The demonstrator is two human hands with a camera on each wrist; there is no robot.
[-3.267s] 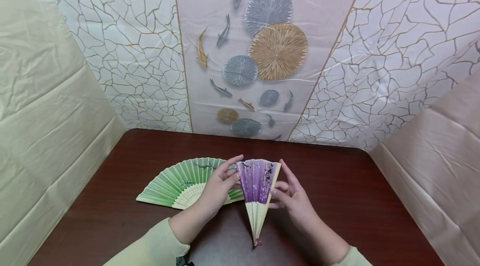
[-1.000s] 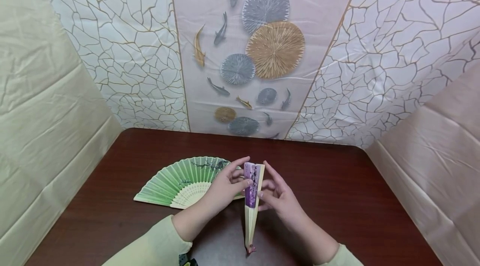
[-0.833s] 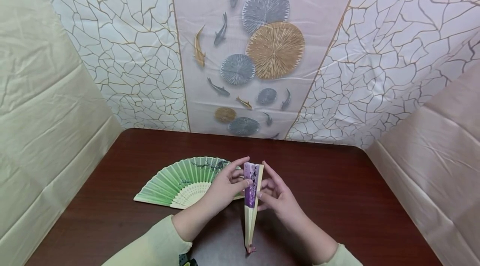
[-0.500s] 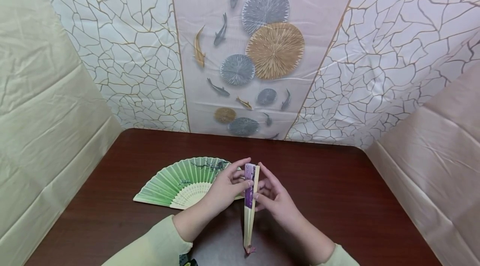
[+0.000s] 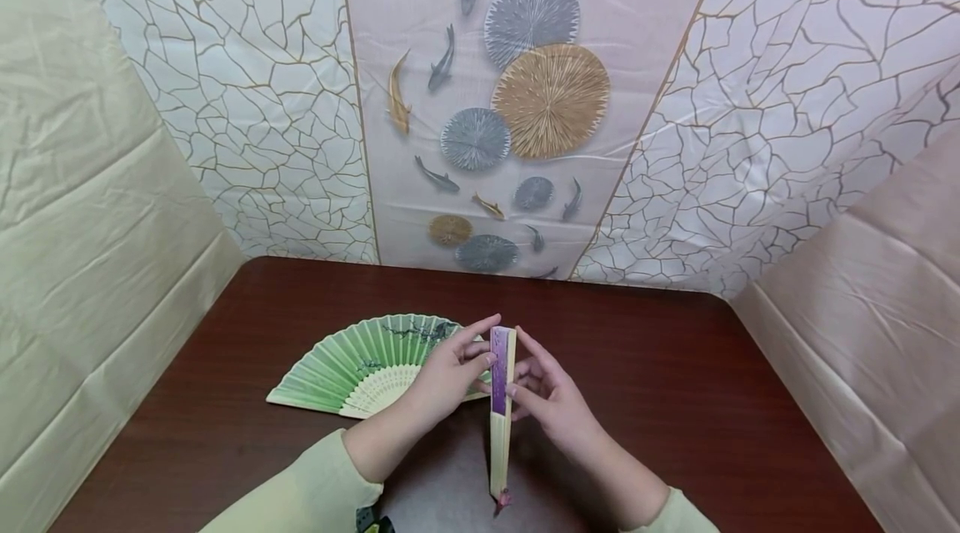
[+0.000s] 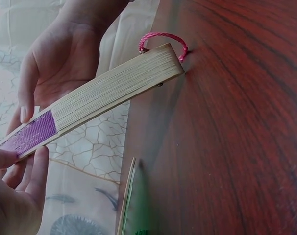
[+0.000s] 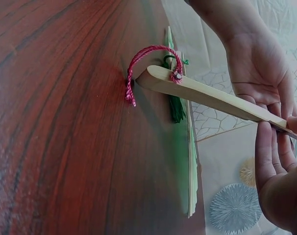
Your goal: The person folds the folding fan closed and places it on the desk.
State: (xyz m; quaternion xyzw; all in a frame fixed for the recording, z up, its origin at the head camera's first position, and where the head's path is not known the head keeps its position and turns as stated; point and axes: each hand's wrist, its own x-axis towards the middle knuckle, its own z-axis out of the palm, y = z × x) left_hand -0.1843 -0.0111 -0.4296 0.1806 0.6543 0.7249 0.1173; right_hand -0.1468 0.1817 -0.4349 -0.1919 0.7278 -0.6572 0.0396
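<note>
A purple hand fan (image 5: 499, 399), folded into a narrow bundle with pale wooden ribs, stands between my two hands. Its pivot end points toward me and carries a pink cord loop (image 6: 164, 35). My left hand (image 5: 444, 374) pinches the left edge near the far end, thumb on the near side and fingers beyond. On the opposite edge, my right hand (image 5: 558, 399) grips the outer wooden guard between thumb and fingers. Behind my left hand lies a green hand fan (image 5: 330, 374), spread wide on the table; my hand and wrist cover part of it.
The dark red-brown table (image 5: 675, 399) extends to both sides. A green tassel (image 7: 177, 108) hangs at the green fan's pivot. Patterned cloth (image 5: 262, 99) rises behind the table's far edge, with plain cloth (image 5: 862, 333) along the sides.
The purple fan has gone from partly spread to folded narrow. My right hand has moved left toward my left hand, pressing the ribs together. The green fan has stayed put.
</note>
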